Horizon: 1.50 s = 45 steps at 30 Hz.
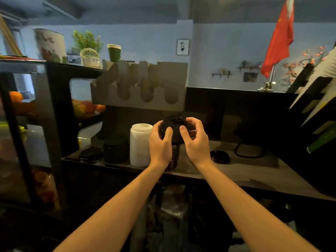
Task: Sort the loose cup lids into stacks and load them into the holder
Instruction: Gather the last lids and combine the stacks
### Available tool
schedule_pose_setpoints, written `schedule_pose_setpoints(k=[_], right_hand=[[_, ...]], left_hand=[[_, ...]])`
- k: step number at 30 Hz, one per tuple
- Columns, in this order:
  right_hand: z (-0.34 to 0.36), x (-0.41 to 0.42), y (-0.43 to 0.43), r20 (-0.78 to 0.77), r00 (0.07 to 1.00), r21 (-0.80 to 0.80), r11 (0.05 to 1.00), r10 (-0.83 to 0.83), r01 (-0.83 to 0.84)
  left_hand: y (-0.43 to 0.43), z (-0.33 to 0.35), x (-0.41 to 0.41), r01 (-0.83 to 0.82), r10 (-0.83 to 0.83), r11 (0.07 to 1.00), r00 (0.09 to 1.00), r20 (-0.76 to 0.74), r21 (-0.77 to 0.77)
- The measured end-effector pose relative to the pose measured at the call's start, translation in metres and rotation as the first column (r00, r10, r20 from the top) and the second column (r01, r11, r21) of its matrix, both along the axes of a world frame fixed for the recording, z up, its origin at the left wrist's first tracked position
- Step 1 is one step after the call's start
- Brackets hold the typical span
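Observation:
Both hands hold a black cup lid (pixel 175 129) tilted up over a tall stack of black lids (pixel 174 157) on the counter. My left hand (pixel 161 140) grips the lid's left edge, my right hand (pixel 195 138) grips its right edge. A tall stack of white lids (pixel 140 144) stands just left of my left hand. A shorter black stack (pixel 115 150) and a low black pile (pixel 90 154) lie further left. A small black pile (pixel 220 156) sits to the right. The grey slotted lid holder (pixel 140 84) stands behind, above the counter; its slots look empty.
The dark counter (pixel 254 171) runs to the right, with a black cable loop (pixel 249 150) on it. A glass case with fruit (pixel 16 99) stands at the left. A green paper cup (pixel 114 52) sits above the holder. Black racks (pixel 316 113) fill the right edge.

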State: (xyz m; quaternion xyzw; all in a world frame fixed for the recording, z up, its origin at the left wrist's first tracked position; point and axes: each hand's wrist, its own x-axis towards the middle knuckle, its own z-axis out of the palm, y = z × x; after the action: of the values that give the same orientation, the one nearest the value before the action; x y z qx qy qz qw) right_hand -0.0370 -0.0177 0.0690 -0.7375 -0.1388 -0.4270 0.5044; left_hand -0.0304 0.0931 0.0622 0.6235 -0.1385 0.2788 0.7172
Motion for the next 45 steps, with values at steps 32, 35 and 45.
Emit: schedule_pose_setpoints(k=[32,35,45], right_hand=[[0.001,0.077,0.186,0.253,0.913,-0.820,0.429,-0.320,0.378],[0.006,0.077,0.187,0.215,0.909,-0.873,0.347,-0.358,0.343],[0.017,0.079,0.191,0.121,0.911,-0.980,0.101,-0.395,0.174]], left_hand=[[0.224,-0.009,0.076,-0.265,0.281,0.960,0.922,-0.267,0.095],[0.227,-0.010,0.088,-0.272,0.310,0.949,0.902,-0.301,0.163],[0.223,-0.029,0.116,-0.242,0.329,0.936,0.859,-0.392,0.256]])
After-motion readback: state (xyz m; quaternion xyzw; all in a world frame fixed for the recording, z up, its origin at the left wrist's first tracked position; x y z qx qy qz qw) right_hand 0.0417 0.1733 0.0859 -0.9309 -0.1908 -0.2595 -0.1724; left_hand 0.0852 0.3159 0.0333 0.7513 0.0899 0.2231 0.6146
